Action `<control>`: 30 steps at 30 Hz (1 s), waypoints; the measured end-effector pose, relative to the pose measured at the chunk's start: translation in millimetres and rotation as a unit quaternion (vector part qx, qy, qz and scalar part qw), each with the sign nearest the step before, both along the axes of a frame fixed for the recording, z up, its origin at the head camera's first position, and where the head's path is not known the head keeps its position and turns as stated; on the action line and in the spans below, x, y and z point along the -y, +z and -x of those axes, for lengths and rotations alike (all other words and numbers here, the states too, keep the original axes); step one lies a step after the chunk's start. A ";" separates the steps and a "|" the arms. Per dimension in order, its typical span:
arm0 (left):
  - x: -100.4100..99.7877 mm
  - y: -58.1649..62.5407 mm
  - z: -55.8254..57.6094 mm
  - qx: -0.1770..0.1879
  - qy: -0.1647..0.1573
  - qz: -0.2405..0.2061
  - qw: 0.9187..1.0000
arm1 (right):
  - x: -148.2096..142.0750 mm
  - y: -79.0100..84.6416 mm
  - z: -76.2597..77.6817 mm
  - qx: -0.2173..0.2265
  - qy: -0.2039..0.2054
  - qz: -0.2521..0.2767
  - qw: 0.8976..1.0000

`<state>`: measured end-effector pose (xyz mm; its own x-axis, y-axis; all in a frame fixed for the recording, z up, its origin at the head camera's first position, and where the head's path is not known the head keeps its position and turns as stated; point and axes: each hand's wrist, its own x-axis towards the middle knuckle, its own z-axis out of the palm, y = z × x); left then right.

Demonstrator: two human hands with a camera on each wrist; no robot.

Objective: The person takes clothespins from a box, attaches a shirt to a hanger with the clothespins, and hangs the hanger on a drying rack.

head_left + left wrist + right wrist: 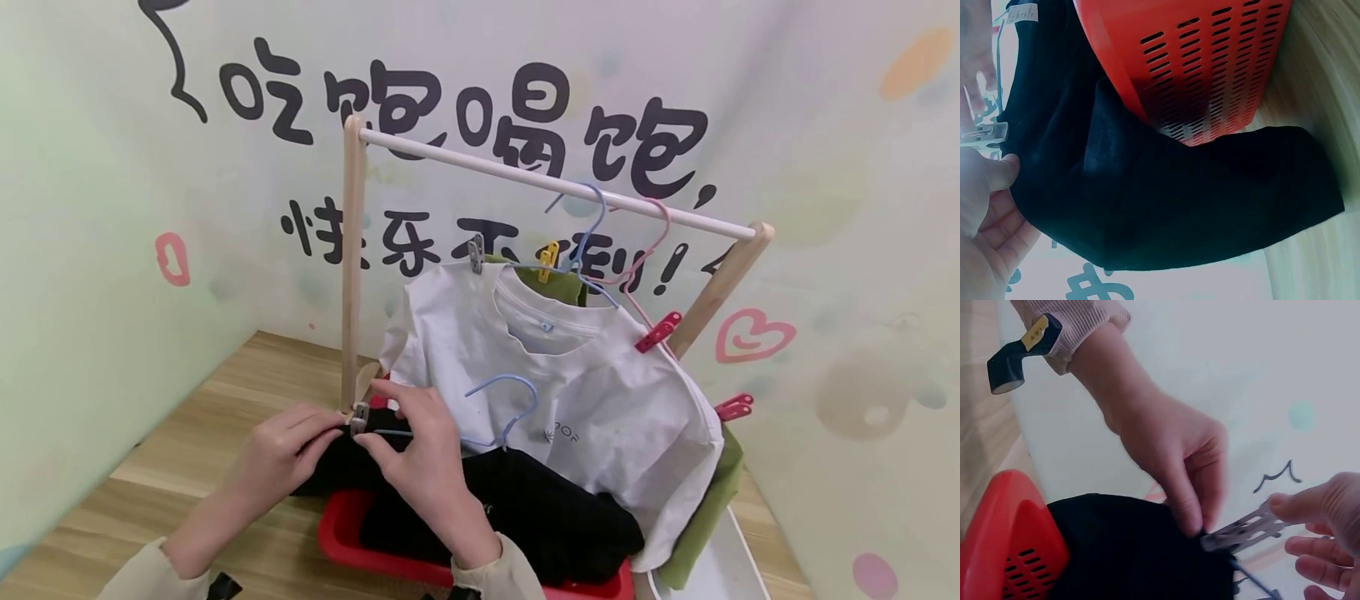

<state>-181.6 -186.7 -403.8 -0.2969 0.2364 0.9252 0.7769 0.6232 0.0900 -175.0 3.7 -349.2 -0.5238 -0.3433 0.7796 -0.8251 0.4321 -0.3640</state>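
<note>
My left hand [281,450] pinches the shoulder edge of a black T-shirt [517,508] between thumb and fingers. Right beside those fingertips, a grey clothespin [1238,534] is clamped on the fabric at the end of a blue hanger [534,404]. The hanger's bar passes into the shirt's neck, and its hook stands up in front of a white T-shirt [465,308]. My right hand [427,450] is around the clothespin with thumb and fingers spread apart. In the right wrist view its thumb touches or nearly touches the clothespin's handle end.
A wooden rack with a white rod [480,162] stands behind, bearing the white T-shirt and a green garment [705,500] on hangers. Yellow [548,261] and red clothespins [658,332] hold them. Beneath the black T-shirt is a red perforated basket [341,533]; a white tray [720,558] lies right.
</note>
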 end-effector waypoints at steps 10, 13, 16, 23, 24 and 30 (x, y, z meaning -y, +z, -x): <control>0.6 0.9 -0.8 0.024 0.008 0.000 1.000 | -26.9 -2.3 -14.6 0.017 0.015 0.017 1.000; -0.2 0.9 -0.1 0.031 0.003 0.004 1.000 | -34.0 -3.8 -16.6 0.037 0.026 0.029 0.999; -1.2 1.0 1.1 0.024 -0.001 0.002 1.000 | -41.7 -4.8 -18.4 0.035 0.033 0.038 0.998; -0.4 1.4 2.6 0.028 -0.002 0.002 1.000 | -56.9 -6.4 -21.0 0.040 0.031 0.036 0.998; -0.2 1.3 2.7 0.032 0.000 0.005 0.999 | -59.1 -6.3 -21.9 0.046 0.030 0.035 0.998; -1.6 -0.9 6.5 0.017 -0.001 0.000 1.000 | -72.6 -7.0 -26.2 0.032 0.034 0.034 0.998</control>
<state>-188.2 -185.2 -404.6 -0.3275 0.2370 0.9146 0.7744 0.6219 0.1161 -148.8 76.3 -356.2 -0.5510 -0.3273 0.7676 -0.8254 0.3490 -0.4437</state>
